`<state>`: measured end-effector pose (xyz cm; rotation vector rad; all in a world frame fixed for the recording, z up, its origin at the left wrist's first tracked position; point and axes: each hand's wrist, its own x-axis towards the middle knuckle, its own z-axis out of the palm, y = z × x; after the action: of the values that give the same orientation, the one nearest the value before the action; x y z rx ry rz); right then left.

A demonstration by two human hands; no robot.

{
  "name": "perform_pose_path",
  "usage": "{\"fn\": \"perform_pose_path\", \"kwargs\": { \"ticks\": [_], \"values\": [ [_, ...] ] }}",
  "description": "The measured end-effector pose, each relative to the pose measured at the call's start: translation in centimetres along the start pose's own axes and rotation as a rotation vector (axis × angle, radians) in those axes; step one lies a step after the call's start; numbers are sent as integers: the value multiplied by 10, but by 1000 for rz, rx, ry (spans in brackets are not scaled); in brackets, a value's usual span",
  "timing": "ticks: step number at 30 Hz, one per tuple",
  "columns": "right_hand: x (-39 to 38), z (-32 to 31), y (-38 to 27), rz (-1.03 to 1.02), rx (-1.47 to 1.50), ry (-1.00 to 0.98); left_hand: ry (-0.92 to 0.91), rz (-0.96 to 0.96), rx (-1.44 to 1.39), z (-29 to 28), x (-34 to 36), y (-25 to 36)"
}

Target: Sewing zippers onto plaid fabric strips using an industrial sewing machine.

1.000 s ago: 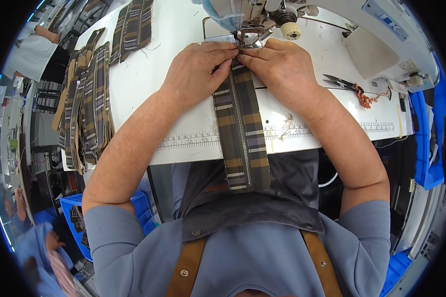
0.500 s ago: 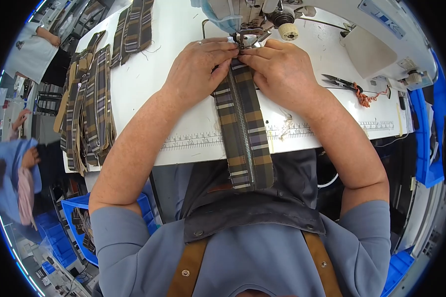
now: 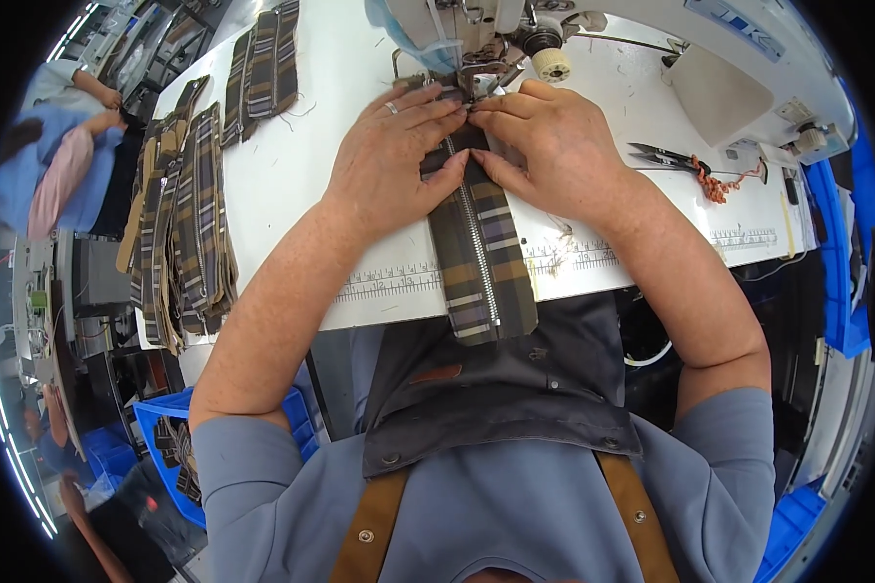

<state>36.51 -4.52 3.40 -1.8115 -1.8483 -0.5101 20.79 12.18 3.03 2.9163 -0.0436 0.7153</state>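
From my remote seat I see the left hand (image 3: 391,146) laid over the dark brown plaid fabric strip with a silver metal zipper (image 3: 501,251), fingers outstretched and pressing; the right hand (image 3: 557,138) bends its fingers onto the opposite edge. I can't make out whether either pinches it. The strip runs beneath both hands, its near end hanging lapward. Just beyond the fingertips stands the white sewing machine (image 3: 797,70). I judge uneven pressure could skew the strip, zipper teeth straying into the stitching path could jam it, and fingertips so close risk injury.
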Motion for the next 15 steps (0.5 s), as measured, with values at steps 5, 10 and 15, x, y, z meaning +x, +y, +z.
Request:
{"fn": "perform_pose_path", "kwargs": {
  "ticks": [5,10,15],
  "values": [
    [0,0,-2,2,-17,8,-22,-90,-138,1,-1,2],
    [0,0,-3,1,-20,8,-22,-81,-155,1,-1,1],
    [0,-1,-4,4,-31,3,-17,-96,-150,0,-1,4]
  ]
}}
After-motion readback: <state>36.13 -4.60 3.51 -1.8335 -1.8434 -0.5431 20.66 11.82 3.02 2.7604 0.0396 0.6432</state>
